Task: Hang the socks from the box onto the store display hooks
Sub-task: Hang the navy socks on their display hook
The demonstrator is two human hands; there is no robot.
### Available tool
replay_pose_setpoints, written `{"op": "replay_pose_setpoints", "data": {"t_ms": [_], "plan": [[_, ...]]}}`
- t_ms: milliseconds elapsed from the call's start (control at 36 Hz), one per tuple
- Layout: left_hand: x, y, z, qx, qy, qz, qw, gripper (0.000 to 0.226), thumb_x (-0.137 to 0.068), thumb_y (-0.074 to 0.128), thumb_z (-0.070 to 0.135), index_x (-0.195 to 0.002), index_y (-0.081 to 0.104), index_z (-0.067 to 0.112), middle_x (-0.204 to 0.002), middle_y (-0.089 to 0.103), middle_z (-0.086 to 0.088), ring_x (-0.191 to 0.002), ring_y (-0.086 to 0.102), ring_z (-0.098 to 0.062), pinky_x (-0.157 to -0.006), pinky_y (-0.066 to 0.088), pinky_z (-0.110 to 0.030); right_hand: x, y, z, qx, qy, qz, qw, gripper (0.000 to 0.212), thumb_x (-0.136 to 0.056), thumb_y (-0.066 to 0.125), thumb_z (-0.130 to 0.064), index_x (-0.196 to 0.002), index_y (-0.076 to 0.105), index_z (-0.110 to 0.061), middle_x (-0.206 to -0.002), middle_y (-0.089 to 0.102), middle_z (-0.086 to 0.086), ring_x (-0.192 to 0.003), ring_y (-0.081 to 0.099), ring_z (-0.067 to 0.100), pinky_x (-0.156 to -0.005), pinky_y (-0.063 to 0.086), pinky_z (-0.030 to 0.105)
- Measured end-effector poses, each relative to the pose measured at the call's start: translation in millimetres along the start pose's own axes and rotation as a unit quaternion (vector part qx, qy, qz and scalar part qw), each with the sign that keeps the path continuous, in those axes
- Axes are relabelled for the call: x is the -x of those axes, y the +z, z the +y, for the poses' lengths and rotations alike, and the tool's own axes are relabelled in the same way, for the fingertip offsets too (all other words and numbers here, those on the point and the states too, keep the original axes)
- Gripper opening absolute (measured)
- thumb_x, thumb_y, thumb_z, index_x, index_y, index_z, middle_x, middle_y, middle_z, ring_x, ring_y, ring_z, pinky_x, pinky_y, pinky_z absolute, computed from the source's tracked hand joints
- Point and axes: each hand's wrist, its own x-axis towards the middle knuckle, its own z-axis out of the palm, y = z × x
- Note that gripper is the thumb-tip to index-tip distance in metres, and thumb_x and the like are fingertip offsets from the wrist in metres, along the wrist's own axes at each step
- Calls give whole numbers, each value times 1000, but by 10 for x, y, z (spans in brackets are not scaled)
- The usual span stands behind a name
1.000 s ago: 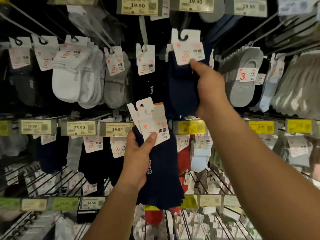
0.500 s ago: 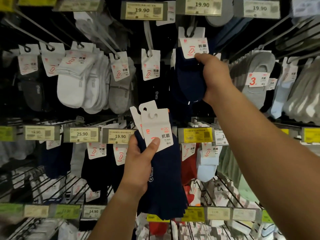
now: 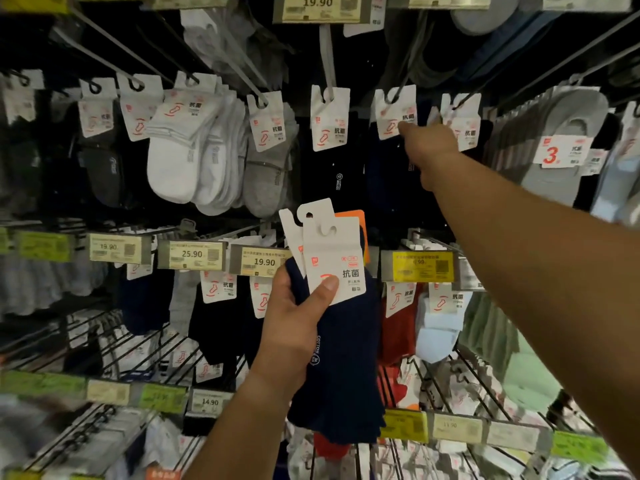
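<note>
Head view, wall display of socks on metal hooks, price tags along each rail.

Left hand (image 3: 294, 320) low centre, fingers curled round a bundle of navy socks (image 3: 341, 368), thumb pressed on the front white header card (image 3: 332, 258). At least two white cards fan out above the grip, an orange card edge behind them. The socks hang down below the hand, in front of the middle rail.

Right hand (image 3: 427, 147) reaches up to the upper row. Fingers bunched at the lower edge of a white hanging card (image 3: 394, 112) that sits on a hook (image 3: 403, 88). Dark navy socks (image 3: 388, 181) hang below that card, touching the hand. Whether the fingers pinch the card or only press against it: cannot tell; the fingertips are hidden behind the knuckles.

Upper row, left to right: dark grey socks (image 3: 104, 174), white socks (image 3: 173, 161), light grey socks (image 3: 266, 174), black socks (image 3: 332, 174), then the navy pair at the hand, then grey low-cut socks (image 3: 568, 140) with a card marked "3".

Middle rail tags read 19.90, 25.90 (image 3: 192, 254), 19.90, and one yellow tag (image 3: 422, 266) just right of the held bundle. Below the yellow tag hang red socks (image 3: 398, 327) and pale blue socks (image 3: 438, 334). Lower rail shows a 14.90 tag (image 3: 209, 401).
</note>
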Motion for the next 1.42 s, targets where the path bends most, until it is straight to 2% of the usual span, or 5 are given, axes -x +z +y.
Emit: {"op": "replay_pose_setpoints", "data": {"t_ms": [167, 361, 472, 750, 1417], "plan": [[4, 44, 39, 21, 5, -29, 999, 38, -88, 70, 8, -123, 61, 21, -111, 77, -1, -102, 74, -22, -77, 61, -34, 1363, -215, 333, -39, -171, 53, 983, 29, -89, 61, -49, -104, 59, -25, -84, 63, -11, -78, 63, 9, -75, 51, 30], [26, 208, 62, 11, 38, -45, 998, 39, -87, 71, 6, -122, 60, 18, -110, 77, -3, -101, 74, -23, -76, 61, -30, 2325, -86, 967, -119, -7, -100, 988, 49, -73, 60, -70, -109, 60, -37, -102, 70, -20, -94, 67, -2, -89, 56, 38], [39, 272, 71, 57, 6, -27, 998, 37, -91, 65, 31, -127, 61, 22, -112, 76, -5, -104, 74, -23, -84, 59, -39, 2274, -116, 976, -118, -25, -69, 990, 25, -91, 60, -49, -110, 65, -33, -104, 72, -20, -99, 68, 3, -92, 55, 41], [-64, 225, 14, 20, 7, 35, 999, 19, -103, 55, 25, -122, 61, 25, -114, 76, -1, -108, 72, -25, -95, 56, -52, 1926, -342, 891, -96, -34, -20, 995, 16, -98, 56, -42, -98, 65, -29, -98, 73, -10, -93, 69, 8, -89, 56, 42], [-117, 145, 155, 7, 12, 36, 999, 22, -103, 54, 26, -122, 63, 31, -109, 77, 8, -99, 74, -16, -80, 60, -39, 554, -565, -388, -149, -122, -42, 980, 22, -99, 58, -32, -98, 68, -12, -95, 75, -1, -84, 72, 11, -66, 58, 23]]}}
